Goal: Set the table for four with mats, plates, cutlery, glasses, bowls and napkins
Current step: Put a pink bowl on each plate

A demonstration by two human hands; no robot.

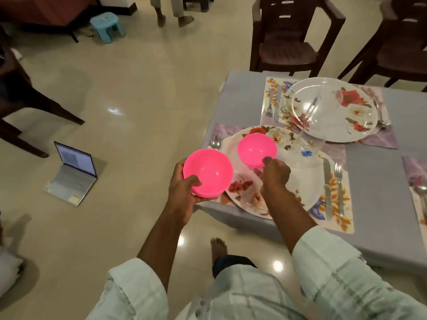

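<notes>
Holding 2 pink bowls at frame centre — left hand [184, 192] grips the near bowl [208, 172] off the table's [379, 181] corner, right hand [275, 174] pinches the far bowl [256, 148] by its rim over the floral plate [300, 181].

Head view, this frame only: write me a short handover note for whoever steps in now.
Left hand grips one pink bowl beyond the table's edge. Right hand holds a second pink bowl over the near floral plate.
Done: two visible settings have mats, plates, fork and knife; a glass stands between the plates.
Left: set down bowls; no napkins visible; the other settings are mostly out of view.
</notes>
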